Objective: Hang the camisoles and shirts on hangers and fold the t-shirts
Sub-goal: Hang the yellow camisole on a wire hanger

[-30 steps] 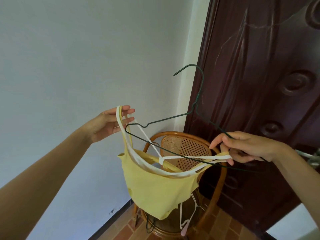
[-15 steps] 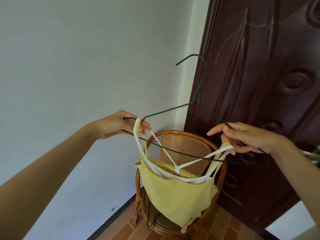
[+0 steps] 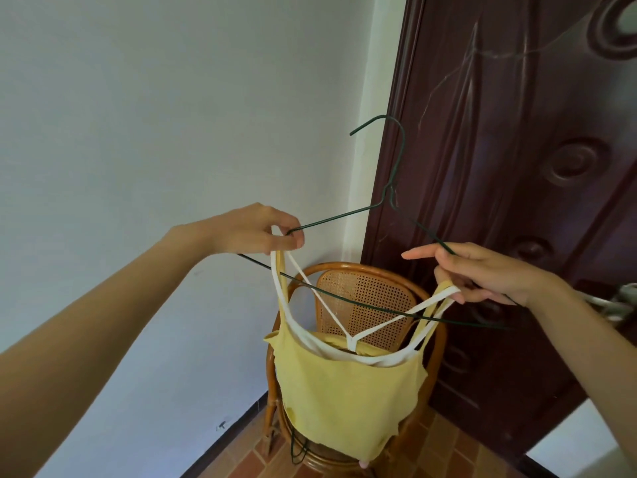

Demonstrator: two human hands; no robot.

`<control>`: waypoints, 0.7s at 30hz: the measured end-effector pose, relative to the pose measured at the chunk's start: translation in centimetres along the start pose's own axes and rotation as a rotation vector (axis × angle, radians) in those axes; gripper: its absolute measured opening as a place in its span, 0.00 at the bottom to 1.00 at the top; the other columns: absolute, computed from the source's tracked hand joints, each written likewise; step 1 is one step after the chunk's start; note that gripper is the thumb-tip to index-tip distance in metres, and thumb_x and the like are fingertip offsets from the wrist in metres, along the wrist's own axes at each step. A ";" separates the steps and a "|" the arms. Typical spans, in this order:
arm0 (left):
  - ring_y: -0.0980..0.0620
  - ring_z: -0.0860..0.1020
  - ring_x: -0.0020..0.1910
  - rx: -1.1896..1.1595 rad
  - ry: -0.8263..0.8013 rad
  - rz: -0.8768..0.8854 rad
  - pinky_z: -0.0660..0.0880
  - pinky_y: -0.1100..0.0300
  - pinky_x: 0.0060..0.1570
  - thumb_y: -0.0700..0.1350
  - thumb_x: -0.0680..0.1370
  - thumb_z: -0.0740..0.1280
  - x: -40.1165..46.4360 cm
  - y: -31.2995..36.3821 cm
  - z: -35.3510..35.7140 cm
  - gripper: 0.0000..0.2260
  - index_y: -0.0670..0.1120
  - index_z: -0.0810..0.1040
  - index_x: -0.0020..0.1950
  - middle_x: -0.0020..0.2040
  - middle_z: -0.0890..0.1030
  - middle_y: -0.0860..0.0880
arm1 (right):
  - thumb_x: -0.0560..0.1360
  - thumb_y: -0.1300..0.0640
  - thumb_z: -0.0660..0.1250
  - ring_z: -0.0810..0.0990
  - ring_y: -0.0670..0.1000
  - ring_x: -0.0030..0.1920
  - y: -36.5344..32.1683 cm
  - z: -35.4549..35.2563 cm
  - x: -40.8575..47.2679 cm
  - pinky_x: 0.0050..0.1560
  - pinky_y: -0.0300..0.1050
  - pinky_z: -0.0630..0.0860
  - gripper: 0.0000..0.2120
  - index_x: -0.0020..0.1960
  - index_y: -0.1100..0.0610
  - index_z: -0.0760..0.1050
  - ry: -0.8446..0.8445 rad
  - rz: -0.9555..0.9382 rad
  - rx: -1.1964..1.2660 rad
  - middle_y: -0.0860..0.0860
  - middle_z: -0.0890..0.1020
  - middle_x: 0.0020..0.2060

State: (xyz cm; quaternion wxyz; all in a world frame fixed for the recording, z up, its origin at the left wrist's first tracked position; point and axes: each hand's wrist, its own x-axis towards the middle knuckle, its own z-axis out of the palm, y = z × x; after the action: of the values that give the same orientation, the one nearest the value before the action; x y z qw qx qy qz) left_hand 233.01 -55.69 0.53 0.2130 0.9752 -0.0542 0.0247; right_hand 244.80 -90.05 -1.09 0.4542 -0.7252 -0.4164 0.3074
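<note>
Over on the left, our left hand (image 3: pixel 256 231) is curled up, pinching the left end of the green wire hanger (image 3: pixel 348 300) together with the camisole's left straps (image 3: pixel 275 270), which loop over that shoulder of the wire. The yellow camisole (image 3: pixel 344 391) hangs down in the middle, below and between both hands, right in front of the rattan chair (image 3: pixel 365 291). The hanger hook sticks up in front of the dark brown door (image 3: pixel 517 167). On the right, our right hand (image 3: pixel 482 270) grips the hanger's other end with the right straps (image 3: pixel 444 294) tucked under the fingers, index finger pointing out straight.
</note>
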 end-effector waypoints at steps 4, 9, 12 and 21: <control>0.62 0.74 0.36 0.168 0.186 0.090 0.67 0.61 0.38 0.54 0.83 0.58 0.8 -1.2 1.5 0.15 0.57 0.75 0.38 0.33 0.77 0.62 | 0.79 0.48 0.56 0.60 0.42 0.20 0.3 -0.3 0.1 0.23 0.32 0.61 0.17 0.62 0.44 0.79 0.036 0.023 0.037 0.52 0.71 0.28; 0.63 0.74 0.34 0.222 0.404 0.117 0.64 0.63 0.32 0.58 0.79 0.52 0.7 -2.2 2.2 0.15 0.54 0.71 0.37 0.28 0.74 0.58 | 0.73 0.44 0.68 0.61 0.41 0.21 1.3 -1.3 0.7 0.22 0.31 0.62 0.20 0.60 0.52 0.81 0.066 -0.002 0.235 0.52 0.70 0.31; 0.61 0.73 0.30 0.215 0.534 0.056 0.66 0.61 0.32 0.59 0.78 0.49 0.6 -2.8 2.4 0.16 0.53 0.69 0.40 0.30 0.75 0.59 | 0.66 0.37 0.75 0.66 0.41 0.23 2.7 -2.2 1.2 0.20 0.30 0.63 0.32 0.62 0.57 0.80 0.133 -0.025 0.471 0.52 0.73 0.33; 0.47 0.78 0.34 0.027 0.701 -0.111 0.74 0.52 0.39 0.57 0.79 0.49 0.8 -5.3 3.0 0.17 0.50 0.70 0.42 0.34 0.79 0.52 | 0.77 0.44 0.63 0.77 0.49 0.49 6.2 -3.4 2.8 0.56 0.44 0.74 0.19 0.58 0.56 0.82 0.503 0.102 0.834 0.50 0.81 0.46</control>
State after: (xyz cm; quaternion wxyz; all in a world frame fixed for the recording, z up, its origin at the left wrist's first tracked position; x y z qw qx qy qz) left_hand 234.47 -52.18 -4.34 0.2067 0.9117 0.0757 0.3469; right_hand 250.94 -90.48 -5.55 0.7768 -0.5526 -0.0991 0.2853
